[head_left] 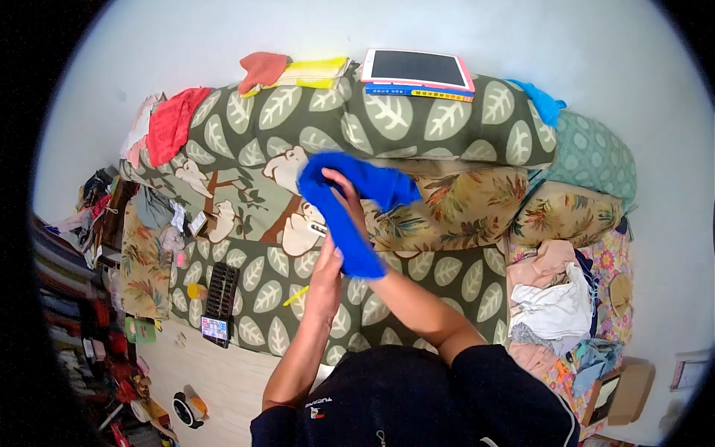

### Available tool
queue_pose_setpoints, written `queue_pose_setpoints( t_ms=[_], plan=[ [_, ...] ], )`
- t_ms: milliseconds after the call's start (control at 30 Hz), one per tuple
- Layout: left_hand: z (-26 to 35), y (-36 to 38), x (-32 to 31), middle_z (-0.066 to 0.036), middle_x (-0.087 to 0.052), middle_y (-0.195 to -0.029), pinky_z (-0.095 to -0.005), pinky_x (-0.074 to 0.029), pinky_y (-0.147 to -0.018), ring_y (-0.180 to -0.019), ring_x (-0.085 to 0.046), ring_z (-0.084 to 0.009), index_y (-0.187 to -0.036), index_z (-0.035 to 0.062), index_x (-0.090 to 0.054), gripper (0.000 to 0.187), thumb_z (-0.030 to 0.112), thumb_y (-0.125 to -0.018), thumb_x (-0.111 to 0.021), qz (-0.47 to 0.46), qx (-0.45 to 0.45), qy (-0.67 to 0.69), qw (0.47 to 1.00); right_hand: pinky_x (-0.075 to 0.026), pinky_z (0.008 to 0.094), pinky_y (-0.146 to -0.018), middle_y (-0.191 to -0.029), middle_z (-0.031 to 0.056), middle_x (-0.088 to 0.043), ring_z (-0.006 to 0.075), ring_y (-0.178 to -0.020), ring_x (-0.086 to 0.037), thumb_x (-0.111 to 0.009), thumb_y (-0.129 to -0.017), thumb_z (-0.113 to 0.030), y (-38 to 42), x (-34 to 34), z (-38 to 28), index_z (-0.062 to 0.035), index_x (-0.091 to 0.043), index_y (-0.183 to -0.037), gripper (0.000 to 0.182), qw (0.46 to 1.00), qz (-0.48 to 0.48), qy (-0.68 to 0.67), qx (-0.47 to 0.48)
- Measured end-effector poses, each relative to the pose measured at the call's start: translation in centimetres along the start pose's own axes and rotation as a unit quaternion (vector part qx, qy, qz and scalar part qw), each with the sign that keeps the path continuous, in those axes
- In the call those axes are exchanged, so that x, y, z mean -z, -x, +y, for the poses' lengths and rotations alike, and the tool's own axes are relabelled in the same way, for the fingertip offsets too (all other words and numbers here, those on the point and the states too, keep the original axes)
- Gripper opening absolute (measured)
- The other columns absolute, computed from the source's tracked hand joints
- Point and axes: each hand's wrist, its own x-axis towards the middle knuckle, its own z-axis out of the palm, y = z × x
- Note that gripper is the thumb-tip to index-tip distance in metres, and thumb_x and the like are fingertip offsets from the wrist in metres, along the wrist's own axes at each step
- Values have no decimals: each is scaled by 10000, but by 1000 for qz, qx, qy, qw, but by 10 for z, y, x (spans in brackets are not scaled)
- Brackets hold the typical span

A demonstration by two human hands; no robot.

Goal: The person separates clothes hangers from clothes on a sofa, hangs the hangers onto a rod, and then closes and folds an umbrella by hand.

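Observation:
A bright blue cloth (346, 231) hangs in front of me, bent in a loop with one end swinging out to the right and slightly blurred. It drapes along my right wrist and forearm. My right hand (348, 195) is inside the bend of the cloth, fingers curled against it; part of the hand is covered. Lower down, my left hand (325, 270) pinches the cloth's edge beside my right wrist. Behind both hands is a sofa (275, 268) with a leaf-patterned green cover.
A tablet (417, 68) lies on books (421, 92) atop the backrest. A red cloth (175, 123) hangs at the left. An abacus (221, 290), a phone (214, 328) and a yellow pen (296, 296) rest on the seat. Clothes (551, 305) are piled at the right.

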Motion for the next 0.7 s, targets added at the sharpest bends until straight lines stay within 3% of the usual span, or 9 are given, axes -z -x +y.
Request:
queue_pose_setpoints(
  t_ms=[33,133,167,267,367,433,500,600,700],
  plan=[
    [-4,-5,3,-56,-447,-1203,-277,-332,-924,-1093,-436,-147,-1277,41,-343,518,361,-881,-438,4,0,16,1000,-325,313,-918,-1056,107,-514,234,-1040,-458,-476,-828,-160,8,-3,13,-33,-501,-1014,227,1000,4,3,-1],
    [-13,-12,31,-100,-301,-1349,-306,-210,-1018,-1237,-282,-186,-1333,-7,-230,547,319,-917,-369,-21,81,14,996,-357,280,-857,-996,90,-522,176,-950,-478,-497,-843,-192,27,-11,32,-23,-497,-998,229,999,24,-17,-36],
    [-19,-13,42,-123,-335,-1328,-300,-224,-1007,-1221,-313,-208,-1281,-23,-329,483,275,-908,-400,-10,73,-36,997,-365,271,-833,-972,84,-523,156,-916,-479,-503,-846,-198,31,-11,20,-18,-494,-993,232,996,36,-43,-71],
    [-3,-17,50,-152,-430,-1236,-298,-271,-970,-1153,-389,-246,-1170,-58,-438,405,226,-882,-458,-130,7,-267,955,-418,250,-662,-771,38,-548,106,-708,-502,-522,-844,-218,29,0,18,0,-531,-903,226,914,31,-206,-349],
    [38,-13,24,-197,-549,-995,-326,-406,-817,-897,-533,-320,-1061,-81,-496,412,245,-817,-560,-177,0,-457,871,-454,280,-619,-763,45,-601,115,-674,-551,-522,-840,-216,42,10,41,-8,-588,-850,218,975,-36,-70,-206],
    [36,-8,27,-231,-562,-973,-329,-455,-757,-832,-568,-352,-1098,-91,-473,520,297,-779,-607,-196,-49,-515,833,-455,307,-703,-885,73,-578,155,-809,-551,-494,-857,-236,47,19,45,-33,-540,-952,229,821,-77,-424,-376],
    [33,-2,24,-233,-449,-1184,-367,-383,-884,-1057,-468,-359,-1235,50,-412,558,283,-770,-612,-229,-117,-504,825,-448,320,-759,-966,92,-557,181,-893,-543,-478,-866,-256,45,30,46,-40,-506,-1019,267,652,-58,-565,-503],
    [39,11,24,-137,-237,-1384,-473,-239,-985,-1255,-235,-360,-1274,251,-403,566,270,-749,-614,-264,-187,-601,731,-425,322,-799,-1025,107,-529,198,-945,-518,-471,-866,-287,16,51,37,-24,-473,-1069,332,675,-67,-535,-503],
    [38,5,44,-131,-199,-1396,-529,-189,-992,-1272,-159,-390,-1213,273,-474,528,210,-714,-636,-184,-186,-681,684,-401,323,-839,-1084,123,-501,214,-996,-493,-465,-866,-318,-7,64,17,-9,-441,-1118,399,776,-104,-423,-456]
  ],
)
